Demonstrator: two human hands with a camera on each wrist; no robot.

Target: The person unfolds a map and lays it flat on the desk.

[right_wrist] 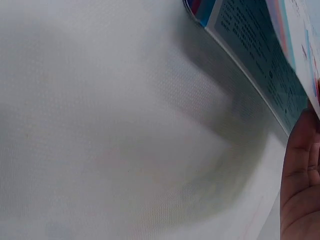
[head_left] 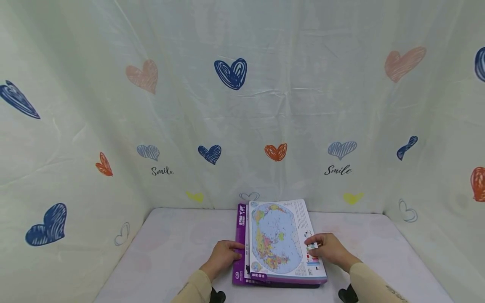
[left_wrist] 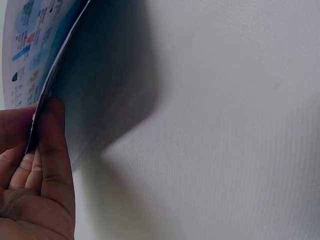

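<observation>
A: Main thing first, where do we put it?
B: World map sheet (head_left: 278,244), mid-table, on top of a purple-edged sheet (head_left: 239,229) that sticks out along its left side. We can't count the layers.
A: Hands?
B: Both busy. We see the left hand (head_left: 224,255) pinching the purple-edged sheet at its left edge; can't tell if other layers are caught too. The right hand (head_left: 330,249) pinches the map sheet's right edge.
A: Flat stack?
B: Not at the right. In the right wrist view we get a gap between the map sheet and a text-printed panel (right_wrist: 250,50) below it. The left wrist view shows an edge off the table, shadow beneath.
A: Around it?
B: Pale table (head_left: 182,235), light sleeves (head_left: 195,288) on both arms, a black piece (head_left: 217,296) by each wrist.
A: Background?
B: Pale curtain (head_left: 288,109) behind and at both sides: blue, pink, red and yellow hearts, "Smile" printed twice.
</observation>
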